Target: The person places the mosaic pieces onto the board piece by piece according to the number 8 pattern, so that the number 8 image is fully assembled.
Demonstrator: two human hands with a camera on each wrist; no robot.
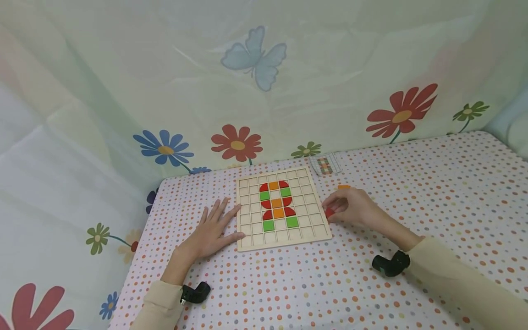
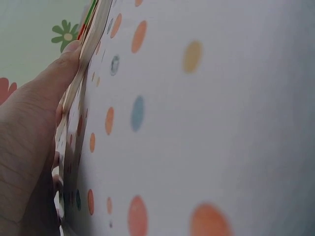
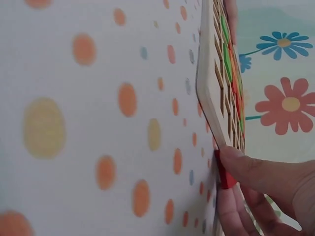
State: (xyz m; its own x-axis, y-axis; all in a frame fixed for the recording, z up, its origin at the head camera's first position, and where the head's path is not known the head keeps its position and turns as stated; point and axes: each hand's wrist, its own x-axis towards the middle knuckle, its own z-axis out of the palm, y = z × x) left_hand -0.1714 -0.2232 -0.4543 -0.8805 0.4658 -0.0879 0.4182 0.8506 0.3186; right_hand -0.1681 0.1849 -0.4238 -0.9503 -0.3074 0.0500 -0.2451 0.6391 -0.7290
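A square wooden grid board (image 1: 255, 240) lies on the dotted cloth, with red, green and orange tiles set in its middle cells. My left hand (image 1: 210, 233) is spread flat at the board's left side; its thumb and a fingertip touch the edge. In the left wrist view the thumb (image 2: 61, 71) rests against the board's rim. Just off the board's right edge, my right hand (image 1: 350, 208) pinches a red tile (image 3: 225, 172) between thumb and fingers. Part of that tile is covered by the fingers. An orange tile (image 1: 343, 187) lies on the cloth behind this hand, partly hidden.
A small pattern card (image 1: 326, 164) printed with a coloured design lies beyond the board's far right corner. Black wrist cameras (image 1: 391, 264) sit on both wrists. A flowered cloth backdrop (image 1: 313, 91) rises behind the table's far edge.
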